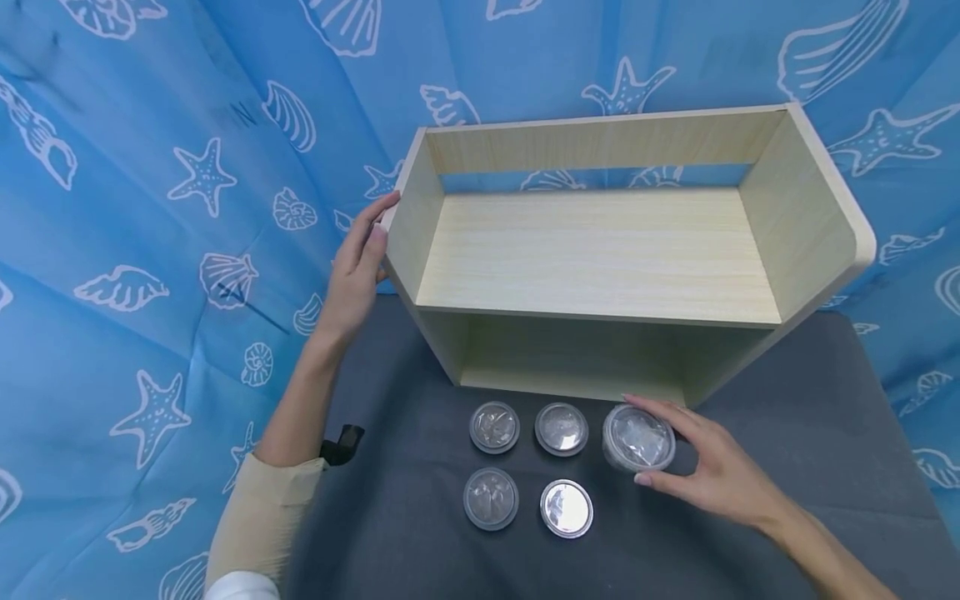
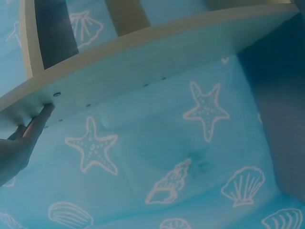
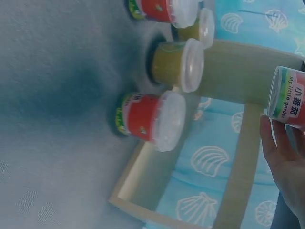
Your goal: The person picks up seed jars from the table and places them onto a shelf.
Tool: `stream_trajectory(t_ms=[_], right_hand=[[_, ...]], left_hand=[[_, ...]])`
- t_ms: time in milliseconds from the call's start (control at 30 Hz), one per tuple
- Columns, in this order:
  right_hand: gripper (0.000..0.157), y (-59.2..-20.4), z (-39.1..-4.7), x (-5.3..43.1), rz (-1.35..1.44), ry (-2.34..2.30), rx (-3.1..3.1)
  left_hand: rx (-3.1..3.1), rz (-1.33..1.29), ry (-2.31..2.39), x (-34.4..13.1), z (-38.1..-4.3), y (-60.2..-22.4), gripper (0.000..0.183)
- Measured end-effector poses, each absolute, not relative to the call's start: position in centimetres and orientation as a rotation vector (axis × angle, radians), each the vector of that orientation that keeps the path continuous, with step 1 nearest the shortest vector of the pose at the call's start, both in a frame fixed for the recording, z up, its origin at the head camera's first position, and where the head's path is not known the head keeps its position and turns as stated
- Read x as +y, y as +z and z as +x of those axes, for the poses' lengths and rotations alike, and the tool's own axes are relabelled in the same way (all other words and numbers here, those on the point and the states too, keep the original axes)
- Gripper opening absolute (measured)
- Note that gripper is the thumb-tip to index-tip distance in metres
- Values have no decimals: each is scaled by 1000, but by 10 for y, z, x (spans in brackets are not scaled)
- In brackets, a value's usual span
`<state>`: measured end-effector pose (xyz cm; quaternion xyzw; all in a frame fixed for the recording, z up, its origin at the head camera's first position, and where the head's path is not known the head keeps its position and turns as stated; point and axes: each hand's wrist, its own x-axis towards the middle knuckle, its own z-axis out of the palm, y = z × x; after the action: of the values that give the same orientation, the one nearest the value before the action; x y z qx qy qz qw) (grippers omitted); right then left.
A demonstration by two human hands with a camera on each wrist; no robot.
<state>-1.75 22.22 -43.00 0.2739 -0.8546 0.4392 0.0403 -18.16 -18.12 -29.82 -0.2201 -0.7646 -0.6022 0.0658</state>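
My right hand (image 1: 708,467) grips a clear-lidded plastic tub (image 1: 639,437), thumb on the near side and fingers on the far side. In the right wrist view this tub (image 3: 291,98) bears a red and green label reading "My little garden". My left hand (image 1: 356,271) rests its fingers against the outer left side of a pale wooden two-tier shelf (image 1: 600,250). From the left wrist, straight fingers (image 2: 39,126) show touching that side panel. Several other lidded tubs stand in front of the shelf, including a red-labelled one (image 3: 143,117) and a yellowish one (image 3: 169,64).
The shelf stands on a dark grey cloth-covered table (image 1: 405,500). Close behind it hangs a blue curtain (image 1: 247,167) with white shells and starfish. A silver-topped tub (image 1: 567,508) stands in the near row, left of my right hand. The shelf's right side panel (image 1: 817,208) has a rounded front corner.
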Motion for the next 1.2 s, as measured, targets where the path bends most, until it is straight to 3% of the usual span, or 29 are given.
stream_trajectory(t_ms=[1200], right_hand=[[86, -343, -72, 174, 1041, 1329, -2513]], left_hand=[[-2254, -575, -1877, -169, -190, -298, 51]])
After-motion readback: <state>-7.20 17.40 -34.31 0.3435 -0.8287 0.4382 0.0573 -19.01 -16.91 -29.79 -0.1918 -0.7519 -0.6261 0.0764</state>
